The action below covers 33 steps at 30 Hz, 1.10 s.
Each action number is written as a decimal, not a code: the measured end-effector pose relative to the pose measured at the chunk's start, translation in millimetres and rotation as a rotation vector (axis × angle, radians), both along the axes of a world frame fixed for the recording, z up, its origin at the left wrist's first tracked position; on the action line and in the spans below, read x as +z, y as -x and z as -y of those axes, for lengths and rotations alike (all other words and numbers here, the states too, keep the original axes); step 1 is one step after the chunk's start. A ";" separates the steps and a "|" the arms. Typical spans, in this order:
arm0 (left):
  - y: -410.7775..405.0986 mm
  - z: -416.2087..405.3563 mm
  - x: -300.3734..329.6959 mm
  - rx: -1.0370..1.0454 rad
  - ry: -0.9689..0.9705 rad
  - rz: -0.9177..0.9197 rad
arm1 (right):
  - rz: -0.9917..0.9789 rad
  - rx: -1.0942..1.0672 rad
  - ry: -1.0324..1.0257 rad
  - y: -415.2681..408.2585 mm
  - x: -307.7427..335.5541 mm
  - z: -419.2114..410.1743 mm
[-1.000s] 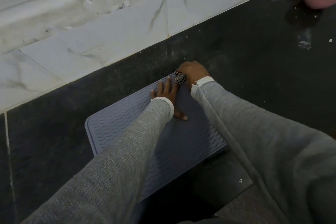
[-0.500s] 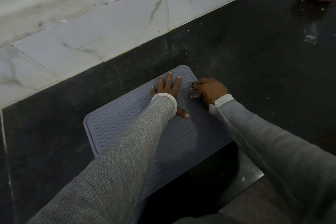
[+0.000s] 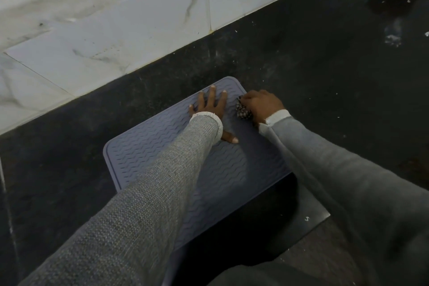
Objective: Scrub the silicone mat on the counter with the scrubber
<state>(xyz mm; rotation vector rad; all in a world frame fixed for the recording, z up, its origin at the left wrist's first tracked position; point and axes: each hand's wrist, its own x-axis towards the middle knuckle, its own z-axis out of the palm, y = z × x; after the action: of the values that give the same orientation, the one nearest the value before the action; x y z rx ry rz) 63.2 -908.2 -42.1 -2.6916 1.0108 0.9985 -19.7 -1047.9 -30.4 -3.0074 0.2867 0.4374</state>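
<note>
Lying on a dark counter (image 3: 313, 58), the mat (image 3: 148, 153) faces marble wall tiles (image 3: 130, 37).

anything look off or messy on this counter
Yes: the silicone mat lies askew, its near edge overhanging the black counter, and white crumbs are scattered at the far right.

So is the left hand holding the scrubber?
No, the left hand lies flat on the mat; the right hand grips the scrubber.

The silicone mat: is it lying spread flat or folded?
Spread flat. The silicone mat lies on the counter, no visible part folded; sleeves cover some.
</note>
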 end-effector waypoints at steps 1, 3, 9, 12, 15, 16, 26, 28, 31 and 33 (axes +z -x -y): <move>0.0 0.1 0.7 0.001 0.001 -0.006 | -0.004 -0.007 -0.012 14.9 0.2 -0.3; 0.1 0.6 2.5 0.003 0.001 -0.018 | -0.024 -0.005 -0.030 41.7 1.0 -2.6; 2.6 1.9 5.4 0.010 -0.010 -0.009 | 0.056 -0.044 -0.106 38.8 6.8 -6.5; 3.6 1.3 5.9 0.006 -0.014 0.007 | 0.026 -0.017 -0.085 14.0 6.9 -14.3; 3.3 0.9 5.9 0.003 -0.019 0.004 | -0.011 -0.013 -0.069 21.6 3.3 -15.5; 2.6 0.8 6.3 0.004 -0.017 -0.002 | 0.001 -0.017 -0.074 32.9 2.5 -14.4; 7.5 0.6 13.7 0.007 -0.025 -0.018 | 0.003 -0.081 -0.083 117.0 -3.6 -15.4; 15.4 0.6 15.2 -0.037 -0.004 0.057 | 0.002 -0.080 -0.084 116.1 -1.9 -15.9; 35.1 3.7 14.6 -0.160 0.095 0.196 | -0.016 -0.094 -0.100 115.8 0.6 -15.3; 53.7 4.2 11.1 -0.194 0.145 0.181 | -0.025 -0.122 -0.134 112.2 3.7 -14.2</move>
<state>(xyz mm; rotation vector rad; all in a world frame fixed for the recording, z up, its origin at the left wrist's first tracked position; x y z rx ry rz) 9.5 -912.3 -31.1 -2.6690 1.3196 0.6578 -132.0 -1033.7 -26.7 -2.8373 0.4225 0.4639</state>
